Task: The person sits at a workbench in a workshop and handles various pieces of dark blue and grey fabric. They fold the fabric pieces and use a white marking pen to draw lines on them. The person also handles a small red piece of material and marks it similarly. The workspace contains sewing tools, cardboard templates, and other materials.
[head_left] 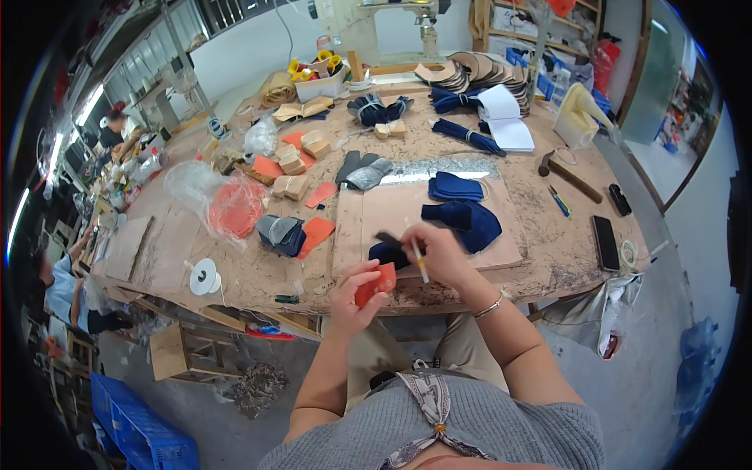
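My left hand (356, 301) is closed on a small orange-red flat piece (376, 285), held just over the table's front edge. In my right hand (437, 254), beside it, the fingers are closed round a slim white pen-like stick (421, 262). A short dark strip (388, 240) reaches out at the left of those fingers; I cannot tell whether they hold it. Dark blue fabric pieces (388, 254) lie partly hidden behind my hands. Beyond my right hand, more blue pieces (479, 227) and a folded blue stack (454, 186) rest on a pale board (356, 227).
Bundled beige pieces (291, 188), orange pieces in a plastic bag (235, 207) and a white spool (205, 278) occupy the left. At right lie a hammer (576, 180), a phone (605, 243) and a white notebook (507, 117). A sewing machine (376, 31) stands behind.
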Demonstrator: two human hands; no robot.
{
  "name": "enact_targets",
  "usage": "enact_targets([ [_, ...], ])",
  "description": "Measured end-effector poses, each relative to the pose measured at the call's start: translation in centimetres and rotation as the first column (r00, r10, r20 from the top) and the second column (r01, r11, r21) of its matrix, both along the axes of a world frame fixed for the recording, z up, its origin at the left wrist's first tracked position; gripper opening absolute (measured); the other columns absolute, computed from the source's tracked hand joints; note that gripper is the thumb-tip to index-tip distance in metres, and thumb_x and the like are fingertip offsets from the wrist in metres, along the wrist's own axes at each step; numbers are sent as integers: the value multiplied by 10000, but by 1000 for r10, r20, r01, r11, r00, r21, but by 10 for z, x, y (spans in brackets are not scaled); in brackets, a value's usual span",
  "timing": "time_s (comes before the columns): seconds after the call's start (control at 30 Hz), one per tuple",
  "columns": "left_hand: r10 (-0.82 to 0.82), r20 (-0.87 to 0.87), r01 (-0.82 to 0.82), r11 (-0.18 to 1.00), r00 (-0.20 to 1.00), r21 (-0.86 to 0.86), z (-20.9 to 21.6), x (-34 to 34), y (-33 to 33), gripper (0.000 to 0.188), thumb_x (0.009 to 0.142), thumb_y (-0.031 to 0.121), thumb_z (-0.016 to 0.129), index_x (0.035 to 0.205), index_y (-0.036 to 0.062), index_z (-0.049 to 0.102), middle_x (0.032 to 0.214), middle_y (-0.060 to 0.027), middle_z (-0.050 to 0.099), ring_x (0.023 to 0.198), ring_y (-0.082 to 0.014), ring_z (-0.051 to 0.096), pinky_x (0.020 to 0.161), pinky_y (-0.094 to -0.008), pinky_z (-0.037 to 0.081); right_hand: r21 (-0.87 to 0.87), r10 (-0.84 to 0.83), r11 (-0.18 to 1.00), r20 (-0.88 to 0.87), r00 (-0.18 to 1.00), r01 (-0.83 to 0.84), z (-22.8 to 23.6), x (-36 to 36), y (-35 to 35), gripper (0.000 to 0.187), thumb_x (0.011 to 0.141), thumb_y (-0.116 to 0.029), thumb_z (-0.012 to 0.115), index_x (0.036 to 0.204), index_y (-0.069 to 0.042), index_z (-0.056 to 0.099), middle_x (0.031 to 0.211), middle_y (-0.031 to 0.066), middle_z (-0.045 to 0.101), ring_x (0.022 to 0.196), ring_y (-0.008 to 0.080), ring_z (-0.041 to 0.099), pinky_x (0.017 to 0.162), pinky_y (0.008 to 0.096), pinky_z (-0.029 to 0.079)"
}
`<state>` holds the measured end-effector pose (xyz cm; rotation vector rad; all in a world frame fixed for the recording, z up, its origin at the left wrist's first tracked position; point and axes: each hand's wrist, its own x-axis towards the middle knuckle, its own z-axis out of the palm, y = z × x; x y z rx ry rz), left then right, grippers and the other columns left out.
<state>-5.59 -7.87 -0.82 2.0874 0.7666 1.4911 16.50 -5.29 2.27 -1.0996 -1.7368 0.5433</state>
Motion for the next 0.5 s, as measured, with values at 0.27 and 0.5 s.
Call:
enact_targets([
  [0.27, 65, -393, -27, 994, 917, 103, 36, 37, 38, 318, 736, 118, 758, 1025, 46, 646, 1142, -114, 632, 1078, -299, 581, 914, -384, 474, 568, -681, 587, -38, 731, 577, 25, 102, -21, 224, 753, 28, 682, 936, -90, 627, 810, 85, 662, 771, 265, 658, 709, 324, 520],
  [0.5, -96, -519, 48, 993, 849, -105, 18, 48, 55, 287, 733, 130, 758, 980, 30, 653, 1106, -114, 646, 1070, -291, 584, 931, -390, 462, 488, -720, 622, 49, 692, 613, -21, 121, -58, 279, 775, 6, 701, 1041, -58, 645, 983, 142, 673, 923, 311, 647, 817, 371, 513],
])
